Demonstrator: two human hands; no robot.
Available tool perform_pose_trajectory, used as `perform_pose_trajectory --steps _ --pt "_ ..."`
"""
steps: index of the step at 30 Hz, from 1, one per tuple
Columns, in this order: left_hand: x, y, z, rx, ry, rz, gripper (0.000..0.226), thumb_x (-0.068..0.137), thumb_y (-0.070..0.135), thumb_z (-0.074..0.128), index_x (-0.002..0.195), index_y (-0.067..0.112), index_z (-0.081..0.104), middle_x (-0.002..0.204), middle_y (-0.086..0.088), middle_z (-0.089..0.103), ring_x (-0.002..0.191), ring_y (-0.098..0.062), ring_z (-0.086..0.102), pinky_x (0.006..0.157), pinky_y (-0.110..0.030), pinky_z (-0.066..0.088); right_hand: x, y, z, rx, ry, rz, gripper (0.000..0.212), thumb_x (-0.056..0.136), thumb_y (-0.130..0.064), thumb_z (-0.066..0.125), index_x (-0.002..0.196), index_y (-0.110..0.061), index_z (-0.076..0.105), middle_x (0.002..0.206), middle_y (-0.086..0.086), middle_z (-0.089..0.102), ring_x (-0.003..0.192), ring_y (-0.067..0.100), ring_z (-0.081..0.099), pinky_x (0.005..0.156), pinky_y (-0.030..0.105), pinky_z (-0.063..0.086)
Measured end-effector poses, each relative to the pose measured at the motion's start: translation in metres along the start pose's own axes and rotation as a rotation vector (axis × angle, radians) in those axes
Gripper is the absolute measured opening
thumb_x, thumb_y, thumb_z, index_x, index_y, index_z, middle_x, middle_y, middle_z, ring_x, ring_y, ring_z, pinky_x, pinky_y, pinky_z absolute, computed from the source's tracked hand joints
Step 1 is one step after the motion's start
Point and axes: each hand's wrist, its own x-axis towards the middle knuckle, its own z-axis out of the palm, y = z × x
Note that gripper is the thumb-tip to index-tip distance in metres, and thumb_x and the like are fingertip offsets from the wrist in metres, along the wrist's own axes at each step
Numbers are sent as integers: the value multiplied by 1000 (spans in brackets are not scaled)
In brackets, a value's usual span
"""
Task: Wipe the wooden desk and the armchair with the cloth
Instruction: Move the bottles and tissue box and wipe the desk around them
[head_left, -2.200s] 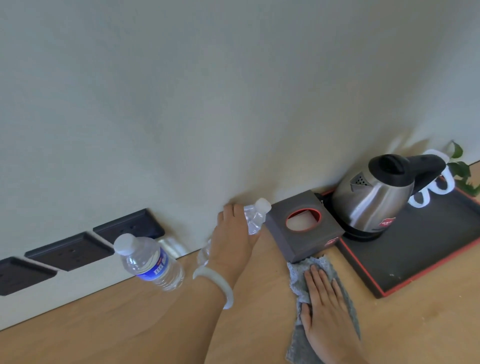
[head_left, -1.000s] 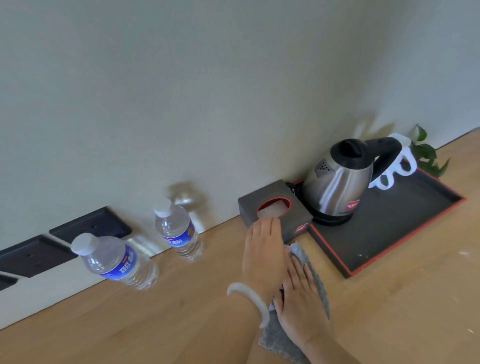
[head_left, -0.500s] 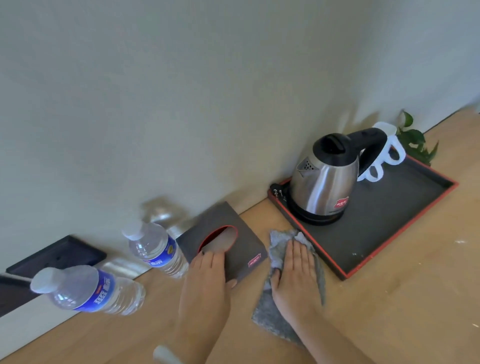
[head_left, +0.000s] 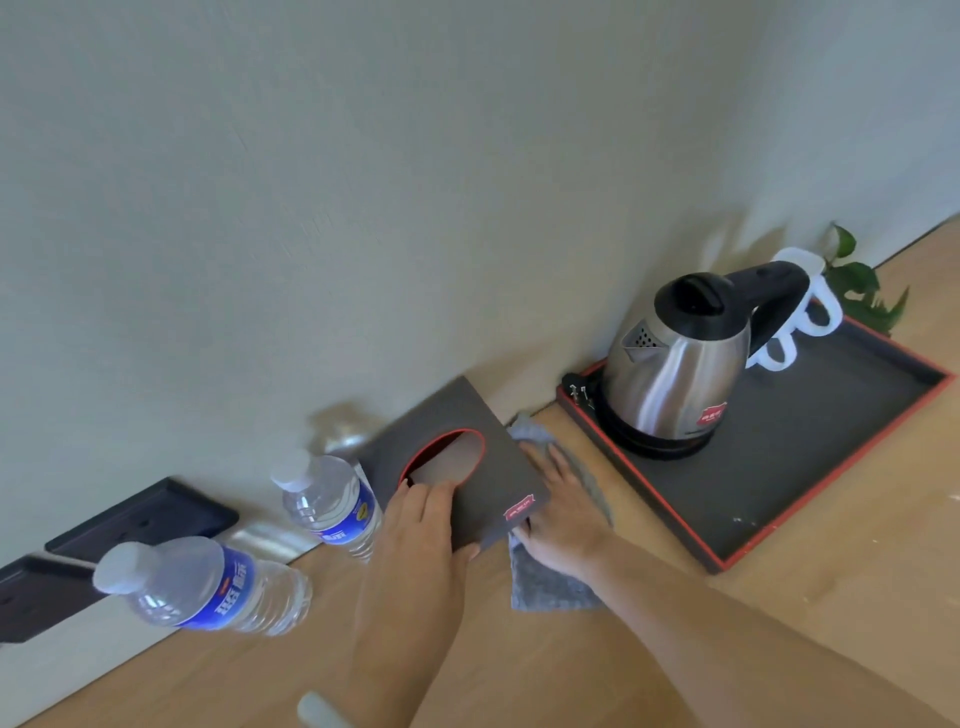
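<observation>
At the back of the table (head_left: 675, 649), by the wall, the right grip (head_left: 561, 514) lay open and flat, fingers straight, pressing the cloth (head_left: 550, 590) to the wood. Just to its left, the left grip (head_left: 421, 535) held the box (head_left: 483, 483), with fingers on its top by the red-rimmed hole and the thumb hooked at the near edge. The box stood tilted, its top turned toward the camera.

The cloth ran lengthways from the near side toward the wall, between the box and the tray (head_left: 831, 415). The unwiped patch probably lay leftward from the right grip, under the box, and the right grip was the nearer. The box hid that patch and the inner edge of the right grip. Whether its base touched the table could not be told. The armchair was out of view.
</observation>
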Motion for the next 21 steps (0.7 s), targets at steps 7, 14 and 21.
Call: perform_pose_trajectory --steps 7,14,21 --pt "6 -4 9 -9 0 29 46 79 16 72 121 15 53 107 5 49 101 -19 48 85 -30 43 -62 -28 -3 10 -16 -170 51 94 -39 40 142 -24 41 150 -6 40 144 14 26 117 42 11" --pt "21 3 37 36 -72 50 40 85 28 66 119 20 46 113 6 46 108 -16 43 91 -26 36 -147 -1 9 -168 -67 -328 68 87 -43 43 150 -22 28 158 -2 24 140 17 34 114 37 18" --pt "49 26 69 86 -70 123 34 89 28 61 118 20 46 117 3 49 113 -17 40 94 -25 32 -140 -15 -3 46 109 408 68 81 -38 41 139 -3 48 150 12 38 148 21 13 112 40 20"
